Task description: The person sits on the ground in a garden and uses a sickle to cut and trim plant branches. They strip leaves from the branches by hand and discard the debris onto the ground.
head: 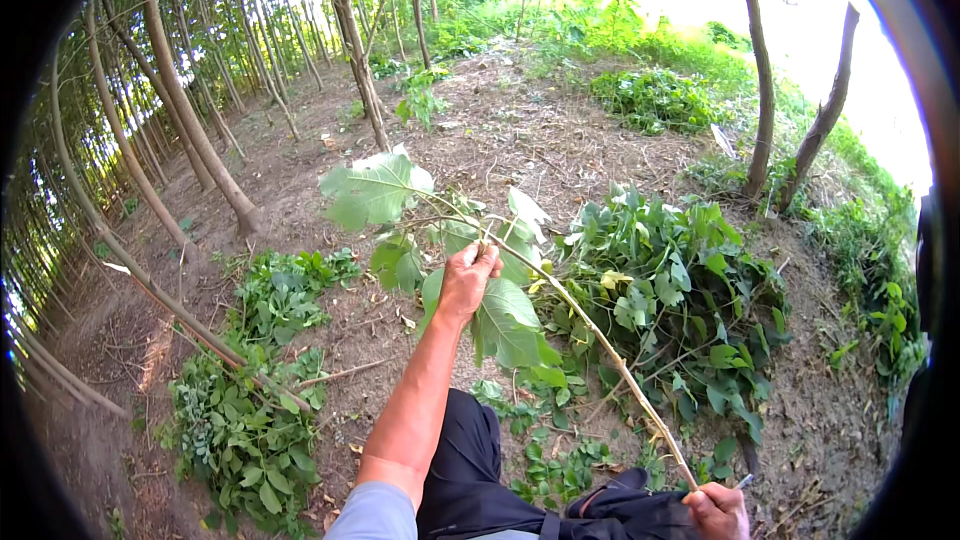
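A long, thin branch (pixel 600 334) slants across the view before me, its lower length bare and its upper end in large green leaves (pixel 504 315). My left hand (pixel 471 270), arm stretched forward, is closed around leaf stalks near the leafy end. At the lower right, my right hand (pixel 716 511) grips the bare, thick end of the branch close to my knee. A small pale, thin object (pixel 744 481) sticks out beside the right hand's fingers; I cannot tell what it is.
A big heap of leafy cuttings (pixel 675 300) lies on the right, and another leafy pile (pixel 247 427) on the left. Slender tree trunks (pixel 187 120) crowd the left side. Two trunks (pixel 761 90) rise at the right. Dry twigs litter the bare soil (pixel 480 142).
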Motion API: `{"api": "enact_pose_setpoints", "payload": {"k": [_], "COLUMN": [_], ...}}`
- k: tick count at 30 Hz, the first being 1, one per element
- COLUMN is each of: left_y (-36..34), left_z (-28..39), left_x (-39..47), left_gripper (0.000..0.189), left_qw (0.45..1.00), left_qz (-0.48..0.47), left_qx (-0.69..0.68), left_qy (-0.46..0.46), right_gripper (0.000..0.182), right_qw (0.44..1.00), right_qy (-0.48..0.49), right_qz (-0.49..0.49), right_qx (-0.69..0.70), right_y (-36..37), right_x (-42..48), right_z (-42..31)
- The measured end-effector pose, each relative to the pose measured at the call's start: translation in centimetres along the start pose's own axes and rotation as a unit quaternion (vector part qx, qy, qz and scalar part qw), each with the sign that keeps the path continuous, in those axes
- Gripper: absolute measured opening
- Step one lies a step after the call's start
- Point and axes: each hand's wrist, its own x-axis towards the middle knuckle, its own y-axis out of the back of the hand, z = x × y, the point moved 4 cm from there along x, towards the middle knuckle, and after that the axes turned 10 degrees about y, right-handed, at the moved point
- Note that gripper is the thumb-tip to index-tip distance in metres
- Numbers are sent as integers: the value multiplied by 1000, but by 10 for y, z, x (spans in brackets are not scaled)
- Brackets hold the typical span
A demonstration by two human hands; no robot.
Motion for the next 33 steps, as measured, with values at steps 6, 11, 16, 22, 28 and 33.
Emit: {"api": "enact_pose_setpoints", "payload": {"k": [6,11,16,22,28,33], "left_y": [3,11,3,4,28,28], "left_z": [-6,-19,-36,-43,-46,-57], "left_x": [-10,-4,-12,-5,-9,-37], "left_gripper": [16,12,21,26,22,32], "left_qw": [972,937,892,873,878,971], "left_qz": [70,-9,-113,-114,3,-12], "left_qx": [-225,-341,-426,-467,-464,-166], "left_qy": [2,70,102,85,120,169], "right_gripper": [20,19,21,22,21,21], "right_qw": [985,999,971,956,962,964], "right_qy": [87,-39,-102,-118,-117,-115], "right_qz": [94,-34,-128,-114,-106,-70], "right_qx": [-119,9,173,242,221,231], "right_y": [-34,-49,-67,-67,-59,-52], "right_x": [7,2,-1,6,4,1], "right_z": [-1,15,27,31,38,33]}}
